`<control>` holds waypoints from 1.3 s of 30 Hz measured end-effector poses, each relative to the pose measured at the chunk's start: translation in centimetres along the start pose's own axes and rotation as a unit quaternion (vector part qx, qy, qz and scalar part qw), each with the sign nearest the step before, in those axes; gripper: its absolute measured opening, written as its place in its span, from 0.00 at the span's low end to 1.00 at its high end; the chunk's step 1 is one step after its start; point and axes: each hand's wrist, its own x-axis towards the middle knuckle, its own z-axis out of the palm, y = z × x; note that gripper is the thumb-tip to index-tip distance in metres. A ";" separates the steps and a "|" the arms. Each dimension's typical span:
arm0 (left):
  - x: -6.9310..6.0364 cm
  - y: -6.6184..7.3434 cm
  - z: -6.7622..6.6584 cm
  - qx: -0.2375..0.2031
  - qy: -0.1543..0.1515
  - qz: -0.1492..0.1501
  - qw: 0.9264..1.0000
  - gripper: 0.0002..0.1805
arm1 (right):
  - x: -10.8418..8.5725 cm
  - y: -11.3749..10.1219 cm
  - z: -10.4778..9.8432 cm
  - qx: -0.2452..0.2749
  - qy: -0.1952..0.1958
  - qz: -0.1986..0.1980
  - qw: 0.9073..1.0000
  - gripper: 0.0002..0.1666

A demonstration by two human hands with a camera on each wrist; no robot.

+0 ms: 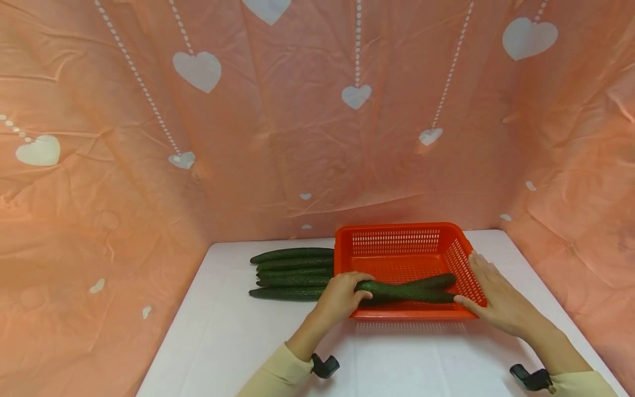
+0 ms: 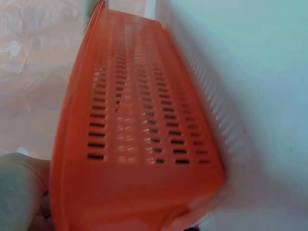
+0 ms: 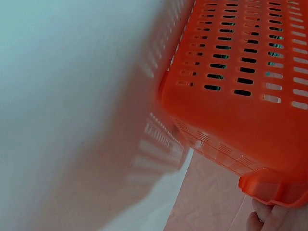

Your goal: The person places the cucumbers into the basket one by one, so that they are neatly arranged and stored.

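In the head view my left hand grips the left end of a long green cucumber inside the red plastic basket. Another cucumber lies under it at a slant, partly hidden. My right hand lies along the basket's right rim with straight fingers, its thumb near the right end of the gripped cucumber. In the left wrist view the left hand shows only at the rim's edge. The right wrist view catches part of the right hand by the basket's corner.
Several cucumbers lie side by side on the white table, left of the basket, their right ends hidden by it. A pink cloth with white hearts hangs behind and at both sides.
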 end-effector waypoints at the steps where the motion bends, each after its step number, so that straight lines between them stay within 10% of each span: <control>1: 0.0 0.1 0.2 0.000 0.000 0.000 1.000 0.19 | 0.0 0.0 0.0 -0.001 0.000 -0.001 1.000 0.63; 24: 0.1 2.0 1.3 -0.065 -0.020 -0.044 0.997 0.18 | -0.1 -0.2 -0.1 0.012 0.006 0.002 1.000 0.62; 39: -2.0 -2.7 -3.1 -0.109 0.105 -0.018 0.988 0.13 | 0.0 0.1 0.3 0.014 -0.001 0.003 1.000 0.63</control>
